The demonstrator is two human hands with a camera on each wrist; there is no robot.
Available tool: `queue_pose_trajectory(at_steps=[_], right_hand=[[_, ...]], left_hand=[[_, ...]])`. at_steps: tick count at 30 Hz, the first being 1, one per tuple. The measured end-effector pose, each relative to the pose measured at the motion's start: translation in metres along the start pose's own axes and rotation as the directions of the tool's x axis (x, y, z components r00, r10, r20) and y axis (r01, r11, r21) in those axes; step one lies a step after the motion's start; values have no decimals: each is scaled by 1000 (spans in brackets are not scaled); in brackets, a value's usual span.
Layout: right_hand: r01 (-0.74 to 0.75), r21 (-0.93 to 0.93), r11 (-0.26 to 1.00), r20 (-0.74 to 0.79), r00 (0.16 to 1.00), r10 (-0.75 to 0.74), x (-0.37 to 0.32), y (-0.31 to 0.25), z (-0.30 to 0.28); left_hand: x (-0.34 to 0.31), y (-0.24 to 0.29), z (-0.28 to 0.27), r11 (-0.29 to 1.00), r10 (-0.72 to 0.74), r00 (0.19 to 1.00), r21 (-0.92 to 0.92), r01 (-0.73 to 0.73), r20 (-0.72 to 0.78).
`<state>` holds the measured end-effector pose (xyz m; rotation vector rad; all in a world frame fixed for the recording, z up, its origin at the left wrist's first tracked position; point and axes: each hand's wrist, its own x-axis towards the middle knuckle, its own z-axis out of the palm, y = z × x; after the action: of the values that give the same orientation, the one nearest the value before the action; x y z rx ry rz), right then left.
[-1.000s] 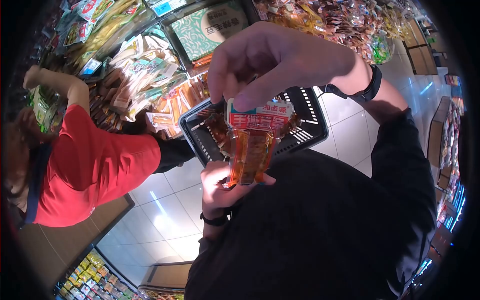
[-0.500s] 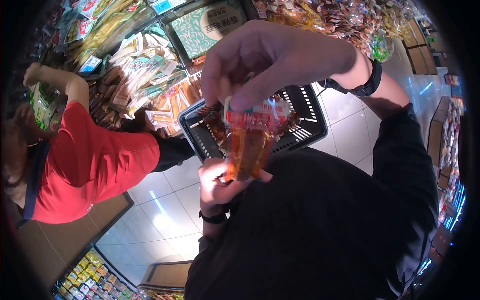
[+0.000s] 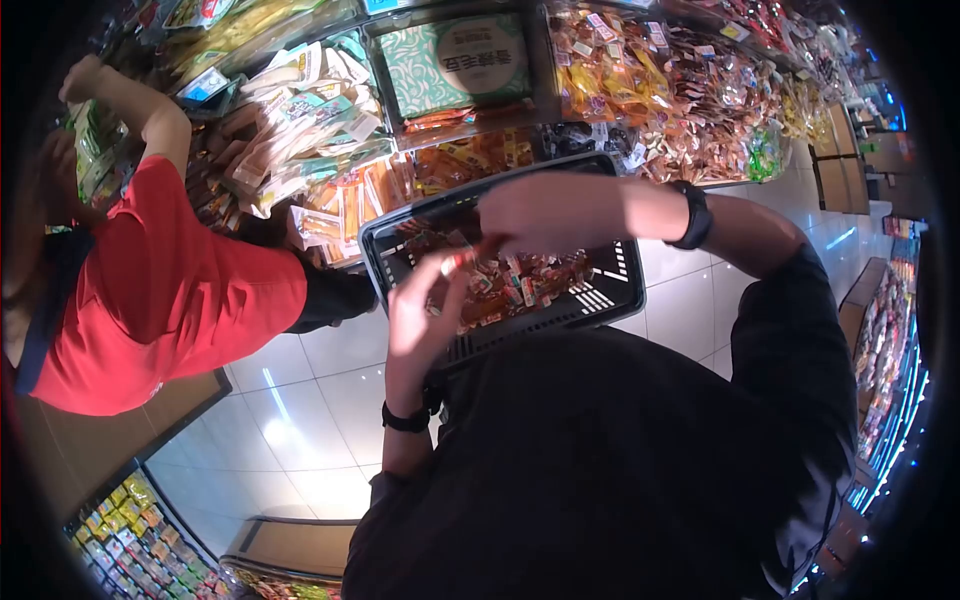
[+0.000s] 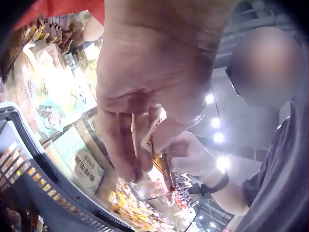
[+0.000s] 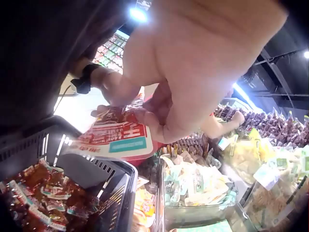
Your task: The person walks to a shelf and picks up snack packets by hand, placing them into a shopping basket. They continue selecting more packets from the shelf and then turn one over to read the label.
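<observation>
Both hands meet over a black shopping basket (image 3: 368,252). Between them is a glossy snack packet with a red-and-white printed label (image 5: 113,140) and reddish-brown contents. My left hand (image 3: 418,315) pinches one part of it between thumb and fingers; in the left wrist view the white label edge (image 4: 153,134) shows there. On the other side, my right hand (image 3: 560,215) grips the packet, its fingertips mostly hidden in the head view. Similar red-brown packets (image 5: 53,198) lie in a heap inside the basket, below the hands.
A person in a red shirt (image 3: 180,290) stands at the left, one arm over the display. Bins of bagged snacks (image 3: 305,115) run along the far side, with a green-and-white patterned box (image 3: 455,65) among them. Pale tiled floor (image 3: 310,410) lies behind the basket.
The packet, earlier upright with its label facing the head camera, is now turned and mostly covered by the hands. My right hand has lowered, my left has risen, and the view has shifted.
</observation>
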<state>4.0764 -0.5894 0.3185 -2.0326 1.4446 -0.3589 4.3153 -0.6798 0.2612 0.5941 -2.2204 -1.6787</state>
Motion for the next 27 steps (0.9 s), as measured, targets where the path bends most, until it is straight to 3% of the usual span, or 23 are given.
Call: queue_pose_trajectory(at_steps=[1, 3, 5, 9, 11, 12, 13, 15, 17, 19, 23, 25, 27], right_hand=[[-57, -67, 996, -39, 998, 54, 3, 9, -7], [-96, -229, 969, -256, 966, 35, 12, 55, -25], [-195, -418, 887, -334, 941, 49, 20, 122, -37], [-234, -541, 808, -274, 957, 94, 31, 207, -14], [-308, -596, 742, -195, 951, 238, 39, 239, 9], [-237, -558, 795, -222, 966, 132, 40, 255, 14], [-227, -558, 798, -220, 968, 122, 46, 261, 14], [-294, -580, 760, -164, 956, 245, 55, 270, 17], [-292, -575, 764, -177, 957, 232, 60, 277, 23], [-283, -572, 770, -76, 953, 294, 63, 267, 23], [-269, -545, 794, -112, 962, 250, 62, 282, 35], [-379, -391, 839, -130, 925, 358, 63, 271, 30], [-368, -423, 828, -86, 926, 367, 66, 272, 34]], left_hand=[[3, 0, 2, 997, -53, 989, -59, 45, -138], [5, -17, -5, 997, -61, 964, -62, 46, -260], [3, -34, -10, 972, -116, 969, -223, 67, -217], [-2, -44, -6, 973, -148, 979, -197, 118, -143], [-4, -41, -2, 968, -191, 974, -187, 168, -118], [-6, -40, 0, 969, -195, 973, -178, 172, -121], [-8, -40, 0, 969, -212, 971, -150, 195, -110], [-11, -42, 2, 966, -227, 969, -146, 212, -96], [-14, -48, 5, 967, -225, 969, -144, 209, -105], [-17, -49, 6, 967, -226, 968, -145, 210, -110], [-18, -51, 8, 963, -242, 966, -147, 228, -88], [-18, -53, 9, 967, -233, 968, -122, 222, -90], [-18, -53, 11, 974, -208, 975, -112, 198, -84]])
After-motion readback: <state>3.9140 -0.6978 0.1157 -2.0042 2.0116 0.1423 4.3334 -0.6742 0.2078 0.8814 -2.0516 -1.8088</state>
